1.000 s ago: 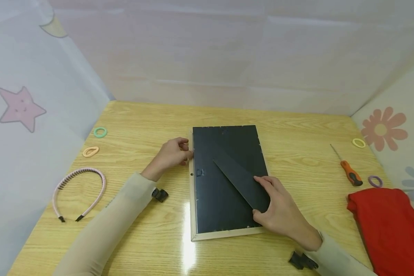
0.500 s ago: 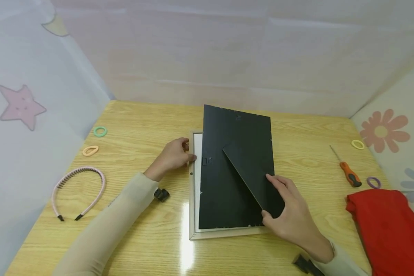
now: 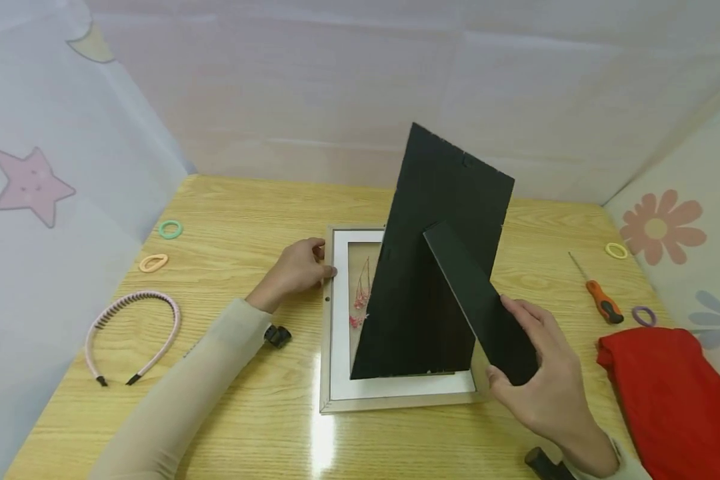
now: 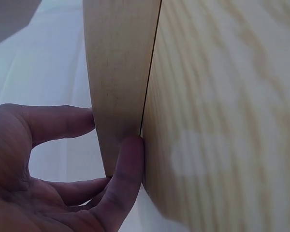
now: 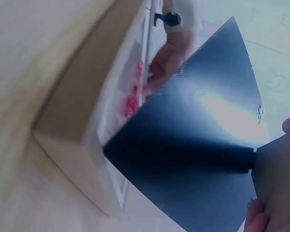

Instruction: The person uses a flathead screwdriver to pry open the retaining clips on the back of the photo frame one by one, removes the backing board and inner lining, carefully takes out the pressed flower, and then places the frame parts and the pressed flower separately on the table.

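Note:
A light wooden picture frame lies face down on the table. Its black backing board is tilted up, the near edge still resting in the frame. My right hand grips the board's fold-out stand leg. Under the board a white mat and pink dried flowers show. My left hand holds the frame's left edge, thumb and fingers curled round it. The right wrist view shows the board's underside and the frame's corner.
A pink toothed headband lies at the left, with green and orange hair ties beyond it. At the right are an orange-handled screwdriver, yellow and purple hair ties and a red cloth. Curtains wall the table.
My right hand has lifted the black backing board by its stand leg from flat in the frame to steeply tilted, uncovering the mat and flowers. The left hand stayed on the frame's edge.

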The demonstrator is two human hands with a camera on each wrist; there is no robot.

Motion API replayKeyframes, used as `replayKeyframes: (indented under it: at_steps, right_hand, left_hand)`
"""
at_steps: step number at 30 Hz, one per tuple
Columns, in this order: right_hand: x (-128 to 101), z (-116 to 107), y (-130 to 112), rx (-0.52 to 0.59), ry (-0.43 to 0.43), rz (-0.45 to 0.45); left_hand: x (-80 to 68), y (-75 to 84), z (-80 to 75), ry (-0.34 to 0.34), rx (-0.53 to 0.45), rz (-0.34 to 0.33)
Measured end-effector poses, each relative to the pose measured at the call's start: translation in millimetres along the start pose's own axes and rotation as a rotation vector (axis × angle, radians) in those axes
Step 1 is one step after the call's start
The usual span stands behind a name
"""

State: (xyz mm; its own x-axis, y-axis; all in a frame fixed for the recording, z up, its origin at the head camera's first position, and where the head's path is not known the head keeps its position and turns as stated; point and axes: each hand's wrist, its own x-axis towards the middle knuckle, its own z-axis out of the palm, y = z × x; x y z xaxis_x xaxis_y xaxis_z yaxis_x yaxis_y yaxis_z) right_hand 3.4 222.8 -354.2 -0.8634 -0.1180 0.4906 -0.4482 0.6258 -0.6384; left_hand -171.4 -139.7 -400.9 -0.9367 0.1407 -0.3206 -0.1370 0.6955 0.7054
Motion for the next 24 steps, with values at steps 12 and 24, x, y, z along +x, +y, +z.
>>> replayKeyframes:
  at_steps: [12, 24]
  right_hand:
    - [28.6, -40.1, 18.2, 0.155, 0.241, -0.02]
    - [66.8, -79.8, 63.0, -0.334, 0.184, 0.31]
  left_hand:
    - [2.7, -8.5, -8.3, 0.02, 0.024, 0.004]
    - [3.6, -9.8, -11.9, 0.001, -0.039, -0.036]
